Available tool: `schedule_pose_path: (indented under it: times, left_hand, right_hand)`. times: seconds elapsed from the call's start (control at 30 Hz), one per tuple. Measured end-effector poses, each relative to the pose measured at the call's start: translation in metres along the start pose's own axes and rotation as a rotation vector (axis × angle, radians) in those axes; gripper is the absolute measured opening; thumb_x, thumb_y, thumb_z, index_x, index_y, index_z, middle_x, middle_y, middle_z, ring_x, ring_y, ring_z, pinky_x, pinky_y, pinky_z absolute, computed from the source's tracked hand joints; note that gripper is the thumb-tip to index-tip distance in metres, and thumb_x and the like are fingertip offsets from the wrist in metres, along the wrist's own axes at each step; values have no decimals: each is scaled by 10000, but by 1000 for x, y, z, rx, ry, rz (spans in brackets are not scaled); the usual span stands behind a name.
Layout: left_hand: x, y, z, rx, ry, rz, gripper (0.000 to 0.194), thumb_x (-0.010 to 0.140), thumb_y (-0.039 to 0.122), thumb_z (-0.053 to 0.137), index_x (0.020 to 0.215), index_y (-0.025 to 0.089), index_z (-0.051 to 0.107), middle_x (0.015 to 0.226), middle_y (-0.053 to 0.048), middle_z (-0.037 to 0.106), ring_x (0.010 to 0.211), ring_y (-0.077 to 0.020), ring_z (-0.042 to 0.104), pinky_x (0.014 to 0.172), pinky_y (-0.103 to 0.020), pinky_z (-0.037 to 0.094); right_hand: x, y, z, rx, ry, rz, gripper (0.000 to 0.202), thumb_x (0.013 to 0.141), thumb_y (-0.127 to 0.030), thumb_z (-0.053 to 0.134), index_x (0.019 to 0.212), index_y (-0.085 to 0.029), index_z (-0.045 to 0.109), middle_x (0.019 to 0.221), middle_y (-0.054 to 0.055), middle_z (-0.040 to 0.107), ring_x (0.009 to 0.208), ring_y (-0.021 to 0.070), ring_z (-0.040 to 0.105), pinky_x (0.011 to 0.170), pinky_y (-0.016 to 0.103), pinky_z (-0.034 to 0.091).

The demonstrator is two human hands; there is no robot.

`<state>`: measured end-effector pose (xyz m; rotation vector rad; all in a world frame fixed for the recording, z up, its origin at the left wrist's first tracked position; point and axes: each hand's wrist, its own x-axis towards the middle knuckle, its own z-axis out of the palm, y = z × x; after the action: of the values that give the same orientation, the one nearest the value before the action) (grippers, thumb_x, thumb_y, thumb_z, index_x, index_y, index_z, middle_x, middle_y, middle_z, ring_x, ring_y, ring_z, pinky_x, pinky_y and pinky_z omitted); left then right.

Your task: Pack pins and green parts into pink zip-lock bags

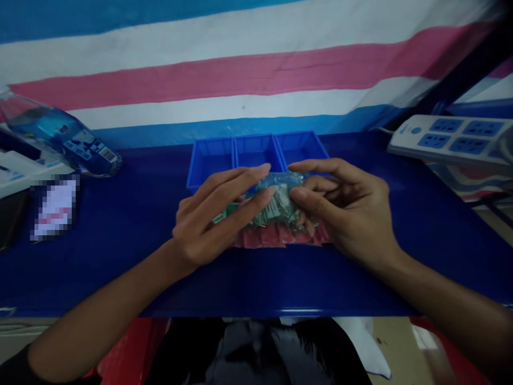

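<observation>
Head view: both hands (224,214) (352,214) grip a clear packet (276,203) above the blue surface (160,289), before a striped sheet (224,80).

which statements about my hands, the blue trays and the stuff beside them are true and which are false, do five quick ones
1. The left hand and right hand are both at a clear bag with green contents. True.
2. The pink packets lie behind the blue trays. False: they lie in front of them.
3. Three blue trays sit side by side. True.
4. The bottle is on the right. False: it is on the left.
5. The white power strip has blue sockets. True.
</observation>
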<state>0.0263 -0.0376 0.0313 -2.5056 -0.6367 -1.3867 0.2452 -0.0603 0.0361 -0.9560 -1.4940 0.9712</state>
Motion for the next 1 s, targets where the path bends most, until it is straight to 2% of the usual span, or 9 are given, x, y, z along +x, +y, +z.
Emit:
schedule_pose_path:
  times: [0.13, 0.2, 0.3, 0.43, 0.53, 0.6, 0.7, 0.83, 1.0]
  left_hand:
    - [4, -1, -1, -73, 107, -107, 283, 824, 50, 697, 1023, 250, 719, 992, -26, 757, 908, -200, 715, 740, -341, 627]
    - [6, 1, 0, -112, 162, -229, 201, 811, 95, 730, 938, 251, 723, 817, 13, 744, 738, -157, 701, 653, -306, 611]
    - [5, 6, 1, -181, 123, -356, 122, 799, 135, 754, 843, 238, 707, 701, 46, 697, 612, -110, 651, 589, -261, 579]
    - [6, 8, -1, -241, 35, -368, 62, 828, 188, 738, 853, 235, 707, 729, 40, 711, 605, -99, 644, 574, -246, 558]
    - [11, 3, -9, -184, 55, -435, 30, 863, 214, 700, 868, 243, 707, 738, 38, 721, 585, -98, 635, 584, -249, 561]
    - [15, -6, -15, -136, 78, -453, 20, 866, 224, 694, 860, 240, 704, 728, 43, 720, 584, -95, 638, 588, -239, 559]
    - [20, -24, -19, -121, 1, -436, 43, 864, 245, 692, 827, 223, 699, 722, 43, 719, 589, -90, 646, 570, -217, 535]
    - [22, -44, -19, -122, -96, -406, 64, 855, 254, 696, 809, 210, 701, 708, 36, 716, 561, -84, 634, 552, -202, 512]
    - [8, -47, -16, -65, -57, -397, 49, 852, 249, 691, 815, 218, 696, 708, 35, 714, 570, -98, 633, 566, -222, 513]
  right_hand:
    - [1, 5, -3, -73, -40, -57, 202, 936, -316, 619, 1115, -293, 709, 789, -2, 646, 616, 120, 605, 516, 259, 510]
    - [2, 9, -6, -121, -52, -190, 219, 904, -340, 659, 1110, -300, 717, 924, 25, 638, 738, 143, 608, 577, 279, 525]
    - [2, 14, -7, -141, -78, -282, 278, 817, -320, 756, 1089, -293, 704, 1031, 36, 630, 793, 159, 604, 570, 280, 516]
    - [6, 19, -12, -202, 80, -176, 102, 855, -282, 720, 952, -258, 701, 839, 2, 680, 698, 148, 634, 575, 275, 511]
    - [23, 22, -31, -220, 256, -156, 132, 843, -305, 727, 954, -253, 677, 796, -4, 709, 705, 175, 683, 625, 304, 534]
    - [42, 26, -50, -285, 294, -138, 201, 837, -321, 727, 1010, -252, 651, 732, -9, 710, 724, 204, 706, 659, 327, 530]
    - [71, 33, -73, -495, 164, -68, 374, 829, -337, 715, 1162, -221, 587, 705, 9, 732, 663, 220, 689, 623, 341, 490]
    - [95, 43, -80, -631, -157, -4, 294, 860, -317, 649, 1116, -173, 651, 744, 49, 754, 695, 221, 687, 668, 354, 485]
    - [97, 57, -77, -738, -170, -144, 269, 877, -326, 608, 1066, -185, 735, 845, 81, 757, 860, 275, 685, 831, 462, 497]
